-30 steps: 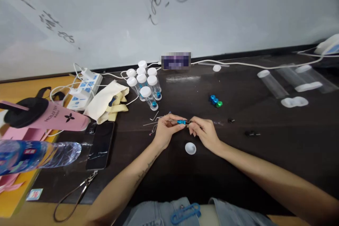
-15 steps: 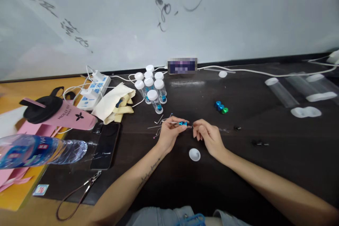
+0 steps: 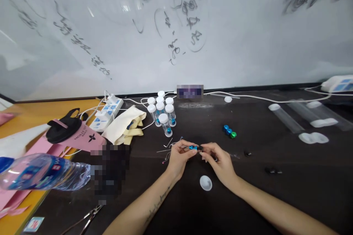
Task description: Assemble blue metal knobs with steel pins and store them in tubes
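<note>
Between the fingertips of my left hand is a small shiny blue metal piece, held lengthwise above the dark table. My right hand pinches the black end of that same piece, so the two hands almost meet. Its exact kind is too small to make out. Just left of my left hand lie several thin bent pins and wires, partly covered by the hand. Below the hands rests a round white cap. Beyond my right hand sit shiny blue pieces and a green one.
Several clear tubes with white lids stand at the back. Small black parts and empty-looking tubes lie rightward. On the left are a pink cup, a water bottle, a cloth pouch, a power strip and pliers.
My right fingers have closed on the black end of the blue piece, where they were looser before. The camera view has tilted up, showing more whiteboard.
</note>
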The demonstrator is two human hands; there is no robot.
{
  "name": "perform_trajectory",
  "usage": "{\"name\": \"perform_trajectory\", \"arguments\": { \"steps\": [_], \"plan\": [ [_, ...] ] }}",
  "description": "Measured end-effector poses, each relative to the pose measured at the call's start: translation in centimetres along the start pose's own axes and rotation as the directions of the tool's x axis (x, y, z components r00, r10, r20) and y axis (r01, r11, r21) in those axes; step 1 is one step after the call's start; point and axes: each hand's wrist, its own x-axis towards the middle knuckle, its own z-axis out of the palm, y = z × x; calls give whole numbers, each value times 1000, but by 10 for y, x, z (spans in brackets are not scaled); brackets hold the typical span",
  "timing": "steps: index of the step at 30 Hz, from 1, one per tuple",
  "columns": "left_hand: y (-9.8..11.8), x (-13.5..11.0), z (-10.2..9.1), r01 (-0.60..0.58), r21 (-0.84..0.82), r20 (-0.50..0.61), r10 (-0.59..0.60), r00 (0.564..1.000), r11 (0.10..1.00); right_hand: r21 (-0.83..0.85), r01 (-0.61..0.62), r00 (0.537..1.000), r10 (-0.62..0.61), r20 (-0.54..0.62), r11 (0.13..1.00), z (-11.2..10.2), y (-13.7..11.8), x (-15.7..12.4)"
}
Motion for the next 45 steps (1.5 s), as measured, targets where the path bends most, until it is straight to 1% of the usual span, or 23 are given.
{"name": "perform_trajectory", "arguments": {
  "steps": [6,11,18,23,27,30,33,35,39,45],
  "plan": [
    [-4,-2,1,-26,4,12,26,1000,1000,8,-7,1000,7,9,1000,0,-1,1],
    [-10,-5,-3,-49,24,7,49,999,998,15,-10,999,10,31,1000,0,0,-1],
    [-10,-10,-5,-81,72,33,78,996,994,-5,-38,997,38,74,999,-1,-1,-4],
    [-11,-15,-4,-45,67,44,42,998,997,15,-45,992,42,119,999,1,-1,-7],
    [-10,-15,-4,-29,13,48,28,998,999,33,-22,995,18,99,999,0,-1,-14],
    [-10,-15,-5,2,-17,77,-1,997,1000,-2,11,997,-11,75,1000,-2,-2,-17],
    [-11,-15,-6,-5,-20,106,8,994,1000,-57,30,998,-27,65,998,-3,-2,-20],
    [-11,-15,-6,-19,-15,88,20,996,1000,-50,36,998,-34,44,998,-2,-2,-22],
    [-12,-15,-8,-34,-7,80,34,996,999,-21,28,1000,-29,-7,999,2,0,-22],
    [-14,-15,-8,-30,3,81,29,996,1000,28,-18,1000,17,14,999,2,2,-17]
  ]
}}
